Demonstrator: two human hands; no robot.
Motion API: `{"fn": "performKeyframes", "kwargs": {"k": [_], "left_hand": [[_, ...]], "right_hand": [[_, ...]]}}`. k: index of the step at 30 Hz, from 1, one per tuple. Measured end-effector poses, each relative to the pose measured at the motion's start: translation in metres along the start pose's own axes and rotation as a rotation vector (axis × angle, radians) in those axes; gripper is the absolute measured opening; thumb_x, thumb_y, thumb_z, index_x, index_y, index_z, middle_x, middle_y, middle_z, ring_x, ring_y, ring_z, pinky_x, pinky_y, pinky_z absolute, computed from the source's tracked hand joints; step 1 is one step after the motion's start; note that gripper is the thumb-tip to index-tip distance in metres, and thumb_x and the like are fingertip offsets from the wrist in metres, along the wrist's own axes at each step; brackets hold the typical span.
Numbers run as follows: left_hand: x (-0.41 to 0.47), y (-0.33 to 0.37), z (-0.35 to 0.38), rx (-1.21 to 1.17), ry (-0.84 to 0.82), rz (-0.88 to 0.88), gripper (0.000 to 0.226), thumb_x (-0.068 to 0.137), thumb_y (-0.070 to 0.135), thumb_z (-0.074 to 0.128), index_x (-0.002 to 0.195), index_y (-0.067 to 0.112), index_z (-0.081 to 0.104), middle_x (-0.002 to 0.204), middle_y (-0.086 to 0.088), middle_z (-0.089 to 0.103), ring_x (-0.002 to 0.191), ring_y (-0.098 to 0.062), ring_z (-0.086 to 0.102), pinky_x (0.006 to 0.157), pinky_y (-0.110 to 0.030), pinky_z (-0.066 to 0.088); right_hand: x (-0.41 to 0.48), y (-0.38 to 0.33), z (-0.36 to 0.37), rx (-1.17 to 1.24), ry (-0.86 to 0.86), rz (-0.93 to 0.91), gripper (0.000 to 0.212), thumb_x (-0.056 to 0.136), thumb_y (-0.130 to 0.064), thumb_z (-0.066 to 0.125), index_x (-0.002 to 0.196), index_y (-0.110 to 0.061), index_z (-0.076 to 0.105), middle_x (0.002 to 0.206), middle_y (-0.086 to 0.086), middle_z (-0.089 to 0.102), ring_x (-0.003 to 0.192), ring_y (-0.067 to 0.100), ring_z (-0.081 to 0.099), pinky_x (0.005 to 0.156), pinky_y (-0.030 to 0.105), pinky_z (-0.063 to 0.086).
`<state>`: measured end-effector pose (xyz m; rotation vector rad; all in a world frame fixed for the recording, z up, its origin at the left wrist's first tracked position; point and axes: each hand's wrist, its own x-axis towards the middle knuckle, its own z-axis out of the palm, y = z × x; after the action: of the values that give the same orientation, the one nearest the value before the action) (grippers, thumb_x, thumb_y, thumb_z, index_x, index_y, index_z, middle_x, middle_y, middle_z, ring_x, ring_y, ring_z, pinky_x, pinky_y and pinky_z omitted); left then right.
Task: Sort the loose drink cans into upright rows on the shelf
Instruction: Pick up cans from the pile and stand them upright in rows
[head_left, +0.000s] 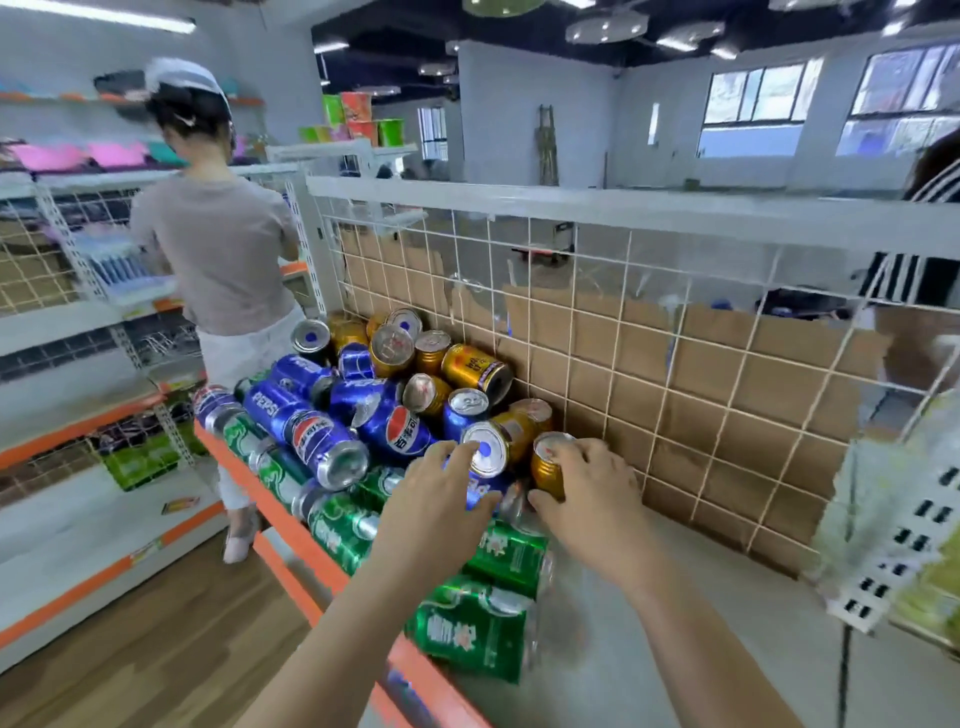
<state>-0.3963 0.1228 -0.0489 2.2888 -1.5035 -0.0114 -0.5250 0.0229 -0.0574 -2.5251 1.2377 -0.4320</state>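
Note:
A jumbled heap of loose cans lies on the grey shelf (675, 597): blue Pepsi cans (306, 431), gold cans (475, 371) and green cans (470, 631), most on their sides. My left hand (441, 514) wraps a blue can (485, 449) at the near edge of the heap, its silver top tilted toward me. My right hand (587, 493) grips a gold can (548, 470) standing just right of it, close to the wire back.
A white wire grid backed with cardboard (727, 395) closes the shelf's rear. The front edge is an orange rail (280, 525). A person (223, 260) stands at the left shelving across the wooden aisle. A perforated upright (893, 545) rises at right.

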Motion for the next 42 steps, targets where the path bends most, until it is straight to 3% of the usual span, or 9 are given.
{"fn": "performKeyframes", "kwargs": {"k": [7, 11, 17, 21, 24, 31, 36, 38, 42], "left_hand": [[0.074, -0.007, 0.004, -0.031, -0.061, 0.078, 0.059, 0.093, 0.043, 0.047, 0.144, 0.019, 0.029, 0.145, -0.001, 0.034, 0.131, -0.022, 0.034, 0.102, -0.034, 0.036], [0.111, 0.000, 0.015, -0.033, -0.115, 0.151, 0.054, 0.093, 0.041, 0.048, 0.140, 0.017, 0.036, 0.135, -0.007, 0.044, 0.125, -0.026, 0.041, 0.097, -0.035, 0.039], [0.147, 0.008, 0.035, 0.362, -0.307, 0.238, 0.053, 0.089, 0.049, 0.050, 0.127, 0.013, 0.044, 0.123, -0.013, 0.055, 0.114, -0.032, 0.046, 0.092, -0.037, 0.036], [0.156, 0.012, 0.038, 0.468, -0.346, 0.263, 0.044, 0.091, 0.038, 0.052, 0.127, 0.014, 0.042, 0.122, -0.009, 0.058, 0.117, -0.032, 0.041, 0.080, -0.034, 0.034], [0.162, 0.010, 0.036, 0.527, -0.403, 0.319, 0.052, 0.088, 0.040, 0.053, 0.132, 0.016, 0.038, 0.126, -0.010, 0.055, 0.120, -0.034, 0.037, 0.087, -0.038, 0.034], [0.159, 0.014, 0.031, 0.555, -0.432, 0.347, 0.083, 0.070, 0.051, 0.070, 0.134, 0.012, 0.036, 0.127, -0.012, 0.045, 0.117, -0.031, 0.039, 0.086, -0.034, 0.039], [0.153, 0.015, 0.022, 0.479, -0.429, 0.432, 0.090, 0.070, 0.039, 0.074, 0.140, 0.009, 0.026, 0.134, -0.012, 0.035, 0.116, -0.033, 0.045, 0.080, -0.036, 0.041], [0.151, 0.014, 0.018, 0.415, -0.410, 0.457, 0.094, 0.070, 0.034, 0.075, 0.142, 0.008, 0.021, 0.139, -0.012, 0.028, 0.121, -0.033, 0.040, 0.085, -0.037, 0.043], [0.151, 0.015, 0.012, 0.235, -0.359, 0.491, 0.084, 0.067, 0.027, 0.076, 0.135, 0.009, 0.030, 0.135, -0.012, 0.027, 0.124, -0.031, 0.034, 0.090, -0.036, 0.043]], "right_hand": [[0.047, 0.011, 0.004, 0.008, -0.024, 0.110, 0.056, 0.087, -0.041, 0.055, 0.137, -0.023, 0.038, 0.139, 0.007, 0.034, 0.128, 0.031, 0.032, 0.109, 0.040, 0.028], [0.064, 0.018, 0.002, 0.061, -0.039, 0.168, 0.059, 0.089, -0.039, 0.054, 0.142, -0.022, 0.032, 0.141, 0.008, 0.032, 0.130, 0.029, 0.030, 0.109, 0.041, 0.029], [0.082, 0.026, -0.001, 0.107, -0.146, 0.162, 0.070, 0.084, -0.045, 0.063, 0.142, -0.023, 0.031, 0.139, 0.006, 0.036, 0.130, 0.025, 0.036, 0.108, 0.035, 0.031], [0.093, 0.027, 0.003, 0.120, -0.249, 0.136, 0.073, 0.076, -0.030, 0.071, 0.140, -0.021, 0.036, 0.130, 0.006, 0.041, 0.122, 0.022, 0.044, 0.102, 0.031, 0.037], [0.100, 0.024, 0.010, 0.105, -0.322, 0.126, 0.080, 0.069, -0.023, 0.076, 0.139, -0.021, 0.037, 0.129, 0.004, 0.042, 0.118, 0.019, 0.046, 0.100, 0.028, 0.039], [0.098, 0.028, 0.018, 0.122, -0.173, 0.154, 0.077, 0.062, -0.028, 0.078, 0.132, -0.024, 0.046, 0.119, 0.000, 0.050, 0.110, 0.019, 0.052, 0.093, 0.033, 0.045], [0.086, 0.040, 0.006, 0.123, -0.084, 0.247, 0.074, 0.067, -0.038, 0.077, 0.134, -0.022, 0.048, 0.128, 0.001, 0.053, 0.115, 0.018, 0.051, 0.096, 0.031, 0.044], [0.079, 0.041, 0.003, 0.143, -0.045, 0.278, 0.076, 0.066, -0.041, 0.078, 0.134, -0.023, 0.049, 0.130, 0.000, 0.054, 0.116, 0.017, 0.051, 0.096, 0.031, 0.044], [0.066, 0.042, -0.004, 0.151, -0.012, 0.320, 0.074, 0.064, -0.044, 0.078, 0.130, -0.024, 0.052, 0.127, -0.003, 0.057, 0.111, 0.015, 0.054, 0.090, 0.031, 0.046]]}}
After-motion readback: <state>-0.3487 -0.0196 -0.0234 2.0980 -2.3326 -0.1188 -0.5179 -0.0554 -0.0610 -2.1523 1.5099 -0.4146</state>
